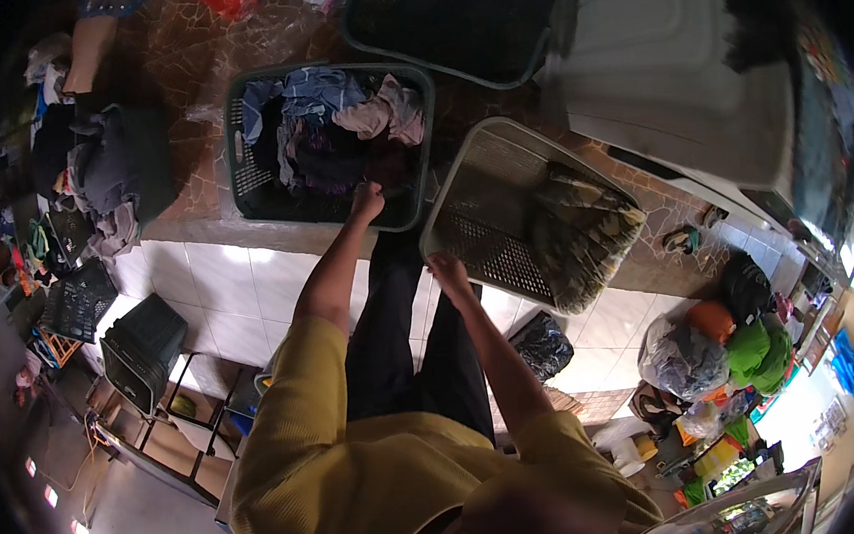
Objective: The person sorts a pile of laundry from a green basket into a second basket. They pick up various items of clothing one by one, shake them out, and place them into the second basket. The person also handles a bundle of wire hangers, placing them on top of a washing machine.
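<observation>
My left hand (pixel 368 201) is closed at the near side of a dark green plastic laundry basket (pixel 333 220), over dark cloth; whether it grips the cloth or the rim is unclear. Inside that basket lie a blue patterned cloth (pixel 319 91), a pale pink cloth (pixel 377 113) and dark clothes (pixel 325 162). To the right, my right hand (pixel 447 271) is at the near left corner of a grey-beige plastic basket (pixel 514 126), its fingers curled on the rim. A camouflage-patterned cloth (pixel 582 232) lies in and over the right side of this basket.
A white appliance (pixel 675 74) stands at the right, beside another dark basket (pixel 456 65). Further left are a heap of dark clothes (pixel 99 168), an upturned dark basket (pixel 144 349) and another person's arm or leg (pixel 90 52). Filled plastic bags (pixel 682 356) lie at the right. A low step edge (pixel 282 239) crosses the floor.
</observation>
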{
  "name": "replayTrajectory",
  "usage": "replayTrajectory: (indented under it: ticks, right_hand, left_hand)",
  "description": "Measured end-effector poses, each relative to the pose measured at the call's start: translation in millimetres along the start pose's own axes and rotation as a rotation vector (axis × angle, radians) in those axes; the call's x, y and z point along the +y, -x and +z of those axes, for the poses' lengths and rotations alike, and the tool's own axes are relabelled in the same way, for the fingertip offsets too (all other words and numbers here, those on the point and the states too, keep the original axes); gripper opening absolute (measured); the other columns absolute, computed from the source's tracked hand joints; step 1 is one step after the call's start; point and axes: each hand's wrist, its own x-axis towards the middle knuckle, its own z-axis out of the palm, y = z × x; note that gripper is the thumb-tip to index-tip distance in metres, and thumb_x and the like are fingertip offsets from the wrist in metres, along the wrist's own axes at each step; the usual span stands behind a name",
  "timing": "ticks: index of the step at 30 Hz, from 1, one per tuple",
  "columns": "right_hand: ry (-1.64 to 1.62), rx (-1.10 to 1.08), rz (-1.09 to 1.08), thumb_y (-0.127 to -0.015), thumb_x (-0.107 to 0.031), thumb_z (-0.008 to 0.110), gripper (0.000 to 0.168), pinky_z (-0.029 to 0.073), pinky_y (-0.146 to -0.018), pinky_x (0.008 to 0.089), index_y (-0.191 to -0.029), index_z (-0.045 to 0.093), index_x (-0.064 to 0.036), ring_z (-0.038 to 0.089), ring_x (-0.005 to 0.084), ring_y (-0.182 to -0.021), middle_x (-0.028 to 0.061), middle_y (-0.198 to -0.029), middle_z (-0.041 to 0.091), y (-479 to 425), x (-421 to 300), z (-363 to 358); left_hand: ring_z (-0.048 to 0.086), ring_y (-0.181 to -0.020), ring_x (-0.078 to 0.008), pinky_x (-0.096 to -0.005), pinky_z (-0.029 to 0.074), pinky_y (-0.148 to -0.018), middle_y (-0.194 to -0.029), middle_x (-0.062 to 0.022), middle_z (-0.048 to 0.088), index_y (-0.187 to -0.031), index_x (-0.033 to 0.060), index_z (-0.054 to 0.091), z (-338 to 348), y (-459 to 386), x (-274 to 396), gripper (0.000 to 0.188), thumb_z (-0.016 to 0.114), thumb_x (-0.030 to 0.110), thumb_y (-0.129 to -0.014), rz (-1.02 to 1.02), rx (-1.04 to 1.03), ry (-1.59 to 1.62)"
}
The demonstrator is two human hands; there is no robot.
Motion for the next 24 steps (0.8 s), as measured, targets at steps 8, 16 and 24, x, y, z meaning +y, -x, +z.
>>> replayTrajectory:
  ticks: [8, 16, 24]
  right_hand:
    - [-0.407, -0.080, 0.174, -0.088, -0.021, 0.048, 0.025, 0.049, -0.068, 0.0258, -0.094, 0.055, 0.002, 0.058, 0.0139, -0.072, 0.0093, -0.087, 0.057, -12, -34, 59]
    - [-0.399, 0.052, 0.293, -0.085, -0.025, 0.052, 0.025, 0.048, -0.071, 0.0284, -0.095, 0.056, -0.003, 0.060, 0.0169, -0.076, 0.0078, -0.085, 0.058, -6, -30, 43]
    - [-0.547, -0.093, 0.334, -0.084, -0.038, 0.053, 0.042, 0.046, -0.077, 0.0307, -0.110, 0.051, -0.005, 0.056, 0.0184, -0.091, 0.0095, -0.097, 0.058, -6, -135, 55]
  left_hand:
    - [0.036, -0.118, -0.0296, -0.0406, 0.041, -0.091, -0.137, -0.0112, 0.022, -0.124, 0.0106, 0.033, 4, -97, -38, 0.044, 0.045, 0.007, -0.082, -0.719, 0.088, -0.056]
    - [0.056, -0.090, -0.0374, -0.0430, 0.048, -0.075, -0.096, -0.0205, 0.058, -0.112, 0.0074, 0.047, -30, -55, -73, 0.037, 0.052, 0.023, -0.079, -0.275, -0.223, -0.371]
    - [0.060, -0.068, -0.0303, -0.0402, 0.046, -0.059, -0.071, -0.0133, 0.061, -0.084, 0.0075, 0.055, -169, 58, 56, 0.026, 0.061, 0.027, -0.068, 0.245, -0.387, 0.001]
